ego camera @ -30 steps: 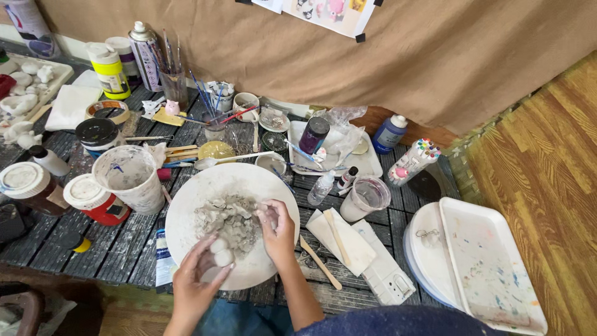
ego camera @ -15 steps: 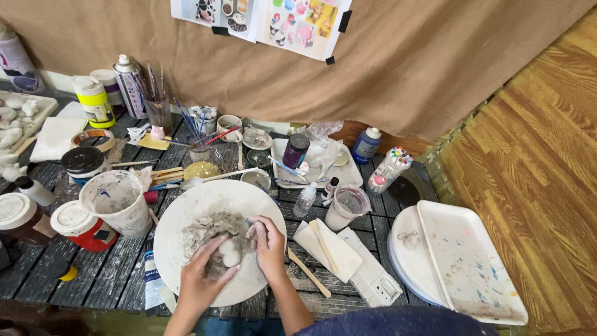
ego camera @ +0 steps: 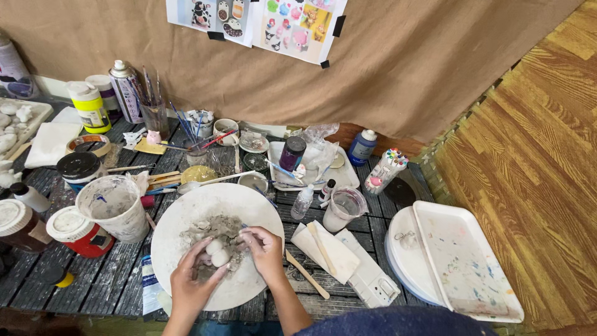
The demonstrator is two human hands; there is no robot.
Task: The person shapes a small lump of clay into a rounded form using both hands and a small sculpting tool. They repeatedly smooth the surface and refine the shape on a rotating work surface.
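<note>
A small white clay lump (ego camera: 217, 255) sits amid grey clay on the round white board (ego camera: 180, 230). The left hand (ego camera: 191, 283) grasps it from seven o'clock; the right hand (ego camera: 264, 249), at three o'clock, pinches the grey clay (ego camera: 214, 229). A white bucket (ego camera: 115, 208) stands at ten o'clock on the tabletop (ego camera: 93, 283).

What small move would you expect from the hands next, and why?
Probably pressing the white ball more firmly into shape. The left hand cups it from below while the right hand reaches its fingertips in beside it. It sits over the grey clay smears on the round white board, and the wooden stick lies untouched to the right, so finger work seems likelier than a tool.
</note>
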